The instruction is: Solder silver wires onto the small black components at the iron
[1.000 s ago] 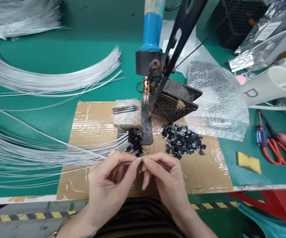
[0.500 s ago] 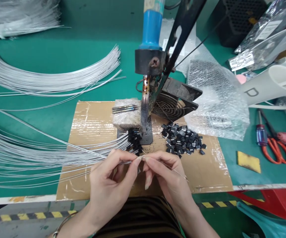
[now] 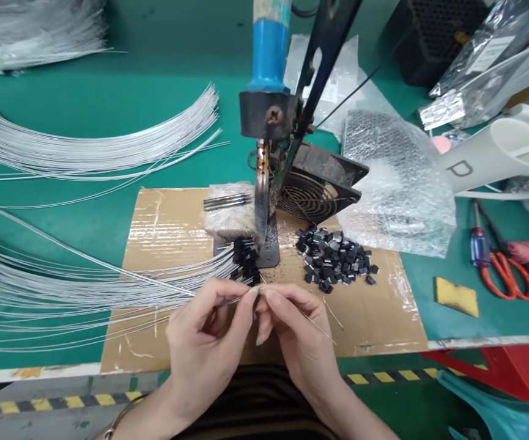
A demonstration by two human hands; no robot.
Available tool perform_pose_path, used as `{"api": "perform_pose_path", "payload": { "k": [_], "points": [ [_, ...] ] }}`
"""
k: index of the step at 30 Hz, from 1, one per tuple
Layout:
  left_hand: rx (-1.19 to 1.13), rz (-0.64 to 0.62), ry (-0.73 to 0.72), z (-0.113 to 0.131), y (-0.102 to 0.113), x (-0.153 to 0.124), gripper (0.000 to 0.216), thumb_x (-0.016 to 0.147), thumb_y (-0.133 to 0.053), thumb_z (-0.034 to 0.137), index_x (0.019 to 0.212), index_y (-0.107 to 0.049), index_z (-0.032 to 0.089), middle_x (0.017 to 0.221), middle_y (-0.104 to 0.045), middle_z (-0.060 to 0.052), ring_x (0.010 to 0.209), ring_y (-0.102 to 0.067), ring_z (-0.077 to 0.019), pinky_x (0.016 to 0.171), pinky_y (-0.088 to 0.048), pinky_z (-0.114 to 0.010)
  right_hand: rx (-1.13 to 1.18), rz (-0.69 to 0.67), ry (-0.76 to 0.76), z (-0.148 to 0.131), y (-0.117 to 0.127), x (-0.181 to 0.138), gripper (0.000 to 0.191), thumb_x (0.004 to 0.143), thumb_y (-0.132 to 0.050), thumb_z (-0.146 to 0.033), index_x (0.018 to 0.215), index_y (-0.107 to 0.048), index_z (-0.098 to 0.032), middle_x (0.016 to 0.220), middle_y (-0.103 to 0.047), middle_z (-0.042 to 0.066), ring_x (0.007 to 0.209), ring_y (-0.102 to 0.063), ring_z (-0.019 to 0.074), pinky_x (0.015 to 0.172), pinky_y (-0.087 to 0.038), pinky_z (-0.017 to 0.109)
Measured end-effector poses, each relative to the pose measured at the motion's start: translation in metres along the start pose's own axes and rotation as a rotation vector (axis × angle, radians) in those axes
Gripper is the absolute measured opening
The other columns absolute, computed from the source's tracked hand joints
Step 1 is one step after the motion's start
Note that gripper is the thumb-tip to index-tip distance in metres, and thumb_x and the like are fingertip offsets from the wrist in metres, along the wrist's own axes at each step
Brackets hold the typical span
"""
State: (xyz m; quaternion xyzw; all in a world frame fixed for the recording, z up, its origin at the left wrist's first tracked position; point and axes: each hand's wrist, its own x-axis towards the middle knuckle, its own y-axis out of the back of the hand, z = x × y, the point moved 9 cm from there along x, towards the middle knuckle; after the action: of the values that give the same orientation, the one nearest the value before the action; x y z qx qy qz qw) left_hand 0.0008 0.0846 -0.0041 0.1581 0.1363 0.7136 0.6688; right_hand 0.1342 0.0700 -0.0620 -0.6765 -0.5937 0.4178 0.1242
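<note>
My left hand (image 3: 216, 336) is closed in a pinch at the front of the cardboard, with the end of a thin white wire (image 3: 232, 300) between thumb and forefinger. Close against it, my right hand (image 3: 303, 327) pinches a thin strand (image 3: 321, 330) whose tail slants out over the hand. Where the fingertips nearly meet, the tiny ends are hidden. Just beyond the fingers, a bundle of white wires (image 3: 154, 287) ends in a cluster of black connectors (image 3: 246, 260). Above these, a blue-handled soldering iron (image 3: 270, 58) in a black clamp points its tip downward.
Loose black connector pieces (image 3: 337, 260) are heaped right of the iron on the cardboard (image 3: 374, 330). A small fan (image 3: 314, 189) and bubble wrap (image 3: 392, 183) lie behind. Another wire bundle (image 3: 108, 150) is at left. A yellow sponge (image 3: 457, 297), scissors (image 3: 505, 278) and mug (image 3: 488, 156) are at right.
The view has shifted slightly. My right hand has moved a little left and turned slightly; a short wire on the cardboard beside it now shows. Both pinches stay closed.
</note>
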Motion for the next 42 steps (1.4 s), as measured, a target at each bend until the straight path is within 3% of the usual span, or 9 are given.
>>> {"api": "perform_pose_path", "payload": {
  "k": [3, 7, 10, 14, 17, 22, 28, 35, 42],
  "points": [
    [0.010, 0.002, 0.056, -0.004, 0.004, 0.004, 0.003, 0.093, -0.073, 0.021, 0.091, -0.072, 0.023, 0.073, -0.075, 0.003, 0.061, -0.067, -0.0096, 0.054, -0.050, -0.015, -0.197, -0.039, 0.105, -0.017, 0.009, -0.005, 0.017, 0.097, -0.074, -0.037, 0.105, -0.086, -0.027, 0.083, -0.080, 0.003, 0.057, -0.070, 0.0112, 0.057, -0.064, 0.023],
    [0.002, 0.005, 0.132, -0.013, 0.008, 0.009, 0.004, 0.092, -0.074, 0.026, 0.095, -0.076, 0.024, 0.076, -0.074, 0.002, 0.062, -0.063, -0.0084, 0.055, -0.046, -0.015, -0.774, 0.204, 0.472, -0.075, 0.041, -0.021, 0.013, 0.096, -0.076, -0.023, 0.105, -0.085, -0.028, 0.088, -0.076, 0.002, 0.063, -0.069, 0.0115, 0.058, -0.058, 0.023],
    [-0.002, -0.020, 0.174, -0.018, 0.008, 0.010, 0.007, 0.092, -0.075, 0.029, 0.093, -0.077, 0.023, 0.076, -0.071, 0.001, 0.060, -0.058, -0.0081, 0.056, -0.044, -0.018, -1.156, 0.256, 0.668, -0.101, 0.044, -0.027, 0.014, 0.095, -0.075, -0.015, 0.102, -0.083, -0.024, 0.086, -0.073, 0.002, 0.068, -0.066, 0.0126, 0.059, -0.054, 0.025],
    [0.007, -0.046, 0.171, -0.017, 0.008, 0.009, 0.008, 0.093, -0.074, 0.031, 0.090, -0.075, 0.023, 0.068, -0.063, 0.004, 0.055, -0.050, -0.0081, 0.052, -0.037, -0.020, -1.512, 0.134, 0.872, -0.102, 0.029, -0.026, 0.016, 0.092, -0.078, -0.010, 0.107, -0.079, -0.017, 0.084, -0.072, 0.003, 0.070, -0.061, 0.0142, 0.068, -0.054, 0.030],
    [0.009, -0.054, 0.159, -0.015, 0.008, 0.009, 0.008, 0.093, -0.073, 0.031, 0.089, -0.075, 0.024, 0.065, -0.060, 0.004, 0.054, -0.046, -0.0086, 0.051, -0.034, -0.022, -1.620, 0.061, 0.962, -0.094, 0.021, -0.025, 0.017, 0.092, -0.078, -0.006, 0.107, -0.077, -0.013, 0.085, -0.073, 0.005, 0.074, -0.060, 0.0161, 0.074, -0.054, 0.032],
    [0.010, -0.048, 0.136, -0.012, 0.008, 0.010, 0.008, 0.093, -0.074, 0.029, 0.087, -0.075, 0.024, 0.067, -0.060, 0.005, 0.053, -0.043, -0.0081, 0.050, -0.032, -0.023, -1.647, 0.081, 1.023, -0.093, 0.016, -0.025, 0.013, 0.094, -0.073, -0.002, 0.102, -0.073, -0.011, 0.085, -0.073, 0.007, 0.076, -0.060, 0.0167, 0.076, -0.053, 0.033],
    [0.026, -0.058, 0.099, -0.010, 0.008, 0.010, 0.007, 0.093, -0.074, 0.029, 0.088, -0.076, 0.023, 0.074, -0.068, 0.002, 0.058, -0.053, -0.0094, 0.053, -0.040, -0.022, -1.503, 0.205, 1.031, -0.103, 0.015, -0.035, 0.012, 0.096, -0.071, -0.005, 0.101, -0.072, -0.016, 0.090, -0.074, 0.006, 0.082, -0.067, 0.0158, 0.075, -0.055, 0.029],
    [0.110, -0.058, 0.116, -0.008, 0.009, 0.011, 0.010, 0.093, -0.073, 0.029, 0.087, -0.076, 0.021, 0.076, -0.071, 0.001, 0.058, -0.055, -0.0097, 0.054, -0.042, -0.022, -1.065, 0.290, 0.654, -0.092, 0.032, -0.025, 0.007, 0.101, -0.069, -0.018, 0.103, -0.073, -0.023, 0.079, -0.076, -0.002, 0.064, -0.075, 0.0121, 0.064, -0.062, 0.022],
    [0.098, -0.068, 0.127, -0.008, 0.009, 0.013, 0.012, 0.093, -0.072, 0.031, 0.086, -0.075, 0.021, 0.072, -0.069, 0.001, 0.054, -0.051, -0.0093, 0.051, -0.039, -0.022, -0.845, 0.175, 0.524, -0.082, 0.016, -0.015, 0.015, 0.102, -0.067, -0.019, 0.103, -0.081, -0.024, 0.074, -0.069, -0.001, 0.058, -0.067, 0.0113, 0.056, -0.055, 0.024]
  ]
}}
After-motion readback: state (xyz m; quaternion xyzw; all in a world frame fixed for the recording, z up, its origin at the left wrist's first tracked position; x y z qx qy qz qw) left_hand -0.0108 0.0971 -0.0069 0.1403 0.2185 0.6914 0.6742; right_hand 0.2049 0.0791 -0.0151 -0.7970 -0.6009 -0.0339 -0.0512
